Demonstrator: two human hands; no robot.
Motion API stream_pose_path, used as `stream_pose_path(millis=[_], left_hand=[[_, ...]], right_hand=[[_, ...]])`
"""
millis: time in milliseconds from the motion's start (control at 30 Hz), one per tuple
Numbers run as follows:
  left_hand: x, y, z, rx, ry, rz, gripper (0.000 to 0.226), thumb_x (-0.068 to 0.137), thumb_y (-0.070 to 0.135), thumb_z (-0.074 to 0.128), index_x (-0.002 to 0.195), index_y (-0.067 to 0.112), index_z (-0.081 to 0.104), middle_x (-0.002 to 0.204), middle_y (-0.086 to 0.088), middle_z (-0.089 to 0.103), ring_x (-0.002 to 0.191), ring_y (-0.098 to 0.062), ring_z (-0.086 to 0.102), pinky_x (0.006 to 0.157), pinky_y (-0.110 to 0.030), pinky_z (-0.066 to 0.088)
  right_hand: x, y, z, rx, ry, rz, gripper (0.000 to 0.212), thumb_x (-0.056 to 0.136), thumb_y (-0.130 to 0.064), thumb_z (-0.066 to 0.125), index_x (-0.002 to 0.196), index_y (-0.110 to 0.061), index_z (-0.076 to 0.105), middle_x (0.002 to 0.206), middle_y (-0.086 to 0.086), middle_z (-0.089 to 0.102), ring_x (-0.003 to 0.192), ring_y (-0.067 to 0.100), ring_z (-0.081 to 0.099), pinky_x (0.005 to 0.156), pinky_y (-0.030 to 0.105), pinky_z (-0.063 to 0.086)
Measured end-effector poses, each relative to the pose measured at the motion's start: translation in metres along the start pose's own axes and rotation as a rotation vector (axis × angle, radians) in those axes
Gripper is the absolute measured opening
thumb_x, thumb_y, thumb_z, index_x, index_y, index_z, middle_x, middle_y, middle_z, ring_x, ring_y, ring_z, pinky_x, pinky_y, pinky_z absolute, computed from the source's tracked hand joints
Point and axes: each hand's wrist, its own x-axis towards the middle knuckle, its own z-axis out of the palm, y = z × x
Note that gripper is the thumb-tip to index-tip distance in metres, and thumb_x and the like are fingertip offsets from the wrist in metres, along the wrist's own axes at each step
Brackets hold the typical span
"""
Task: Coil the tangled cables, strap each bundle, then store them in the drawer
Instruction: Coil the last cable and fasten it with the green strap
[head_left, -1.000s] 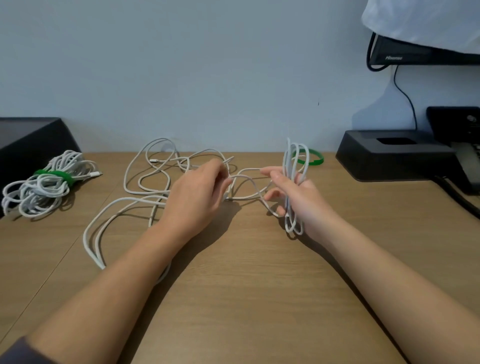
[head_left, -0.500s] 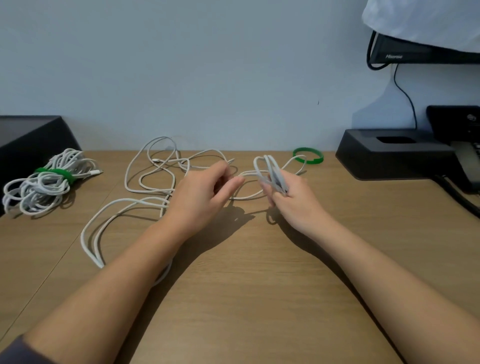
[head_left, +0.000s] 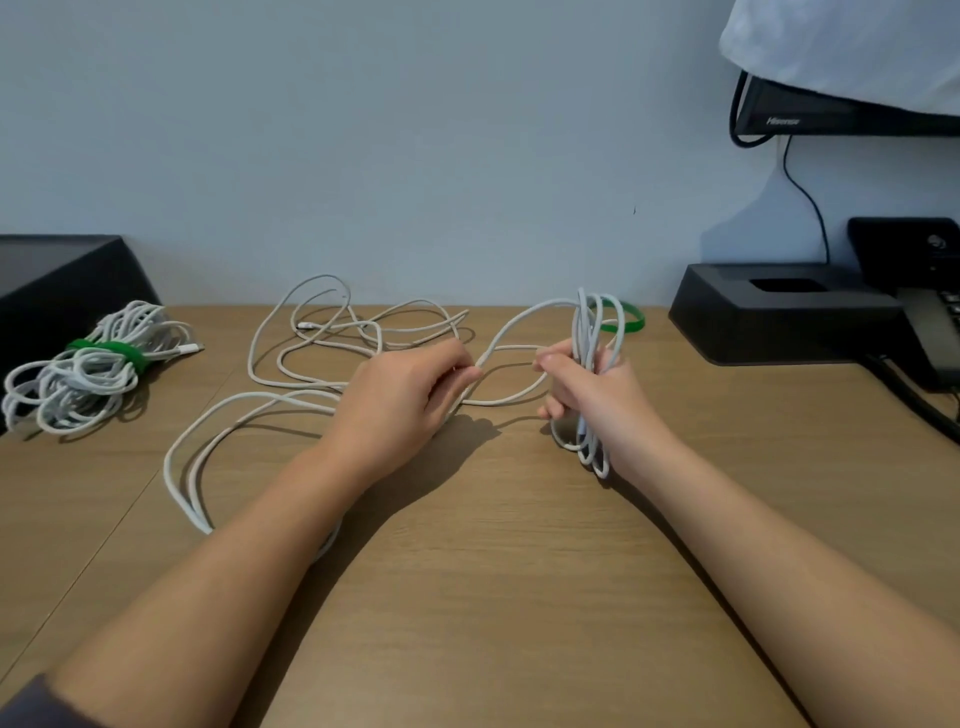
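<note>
Tangled white round-sheathed cable (head_left: 169, 470) is lying mostly loose on the light-brown wood-grain tabletop (head_left: 493, 571), sprawling in wide open loops left of centre. One end is already gathered into a narrow upright coil (head_left: 587, 338) of several turns.

Right hand (head_left: 597, 400) is clasping that coil across its middle, fingers curled round the strands. Left hand (head_left: 405, 395) is pinching the free run close by, thumb and fingers closed on the strand. A slack arc is bridging the two hands.

Risks (judgement only):
- Loose loops are crossing one another at several spots behind the left hand, so pulling slack through could be tightening a crossing into a knot.
- Sheath is looking smooth and springy, and the turns are fanning apart at the top of the coil. A relaxing grip could be letting them spring open.
- Small plug end (head_left: 304, 326), lying among the back loops, could be snagging as it drags.

Flat green ring-shaped strap (head_left: 636, 322) is lying on the table just behind the coil. Finished white cable bundle (head_left: 88, 374), cinched by a green band (head_left: 111, 353), is sitting at far left beside a matte black box (head_left: 52, 275). Matte black slab-shaped base (head_left: 779, 322) is sitting at right. Drawer is not showing.
</note>
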Motion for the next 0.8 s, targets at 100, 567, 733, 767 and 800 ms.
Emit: stream_pose_path(millis=[100, 567, 733, 767, 800], left_hand=[[0.0, 0.003, 0.003, 0.019, 0.025, 0.059, 0.032, 0.095, 0.04, 0.046, 0.086, 0.015, 0.063, 0.065, 0.009, 0.057, 0.06, -0.017, 0.052, 0.051, -0.035, 0.046], [0.0, 0.016, 0.009, -0.025, -0.119, 0.159, 0.033, 0.095, 0.043, 0.046, 0.084, 0.017, 0.063, 0.065, 0.008, 0.058, 0.057, -0.013, 0.052, 0.05, -0.031, 0.043], [-0.001, 0.011, 0.007, 0.034, -0.235, 0.089, 0.039, 0.097, 0.048, 0.032, 0.087, 0.021, 0.059, 0.071, 0.012, 0.054, 0.067, -0.011, 0.05, 0.061, -0.031, 0.035], [-0.001, 0.007, 0.007, 0.031, -0.278, 0.082, 0.039, 0.097, 0.047, 0.031, 0.09, 0.021, 0.059, 0.076, 0.011, 0.055, 0.073, -0.012, 0.05, 0.065, -0.031, 0.036], [-0.001, 0.004, 0.007, 0.022, -0.311, 0.074, 0.039, 0.098, 0.046, 0.029, 0.093, 0.021, 0.059, 0.082, 0.01, 0.056, 0.079, -0.013, 0.051, 0.069, -0.033, 0.039]], right_hand=[[-0.001, -0.001, 0.0, 0.019, -0.083, 0.004, 0.009, 0.096, -0.009, 0.058, 0.098, -0.003, 0.065, 0.062, 0.006, 0.053, 0.056, 0.016, 0.056, 0.064, 0.03, 0.058], [-0.006, -0.004, -0.001, 0.189, -0.226, 0.051, 0.019, 0.075, -0.022, 0.073, 0.09, -0.013, 0.066, 0.065, 0.002, 0.055, 0.062, 0.016, 0.054, 0.067, 0.029, 0.05], [-0.002, -0.011, 0.0, 0.376, -0.062, 0.052, 0.011, 0.096, -0.018, 0.053, 0.1, -0.009, 0.06, 0.084, 0.003, 0.069, 0.08, 0.017, 0.067, 0.081, 0.031, 0.058], [-0.001, -0.012, -0.003, 0.468, -0.014, 0.058, 0.011, 0.097, -0.018, 0.052, 0.101, -0.009, 0.058, 0.083, 0.003, 0.071, 0.082, 0.019, 0.069, 0.087, 0.036, 0.057], [0.001, -0.012, -0.006, 0.552, 0.027, 0.058, 0.011, 0.098, -0.019, 0.052, 0.1, -0.009, 0.058, 0.079, 0.003, 0.069, 0.08, 0.019, 0.069, 0.09, 0.039, 0.056]])
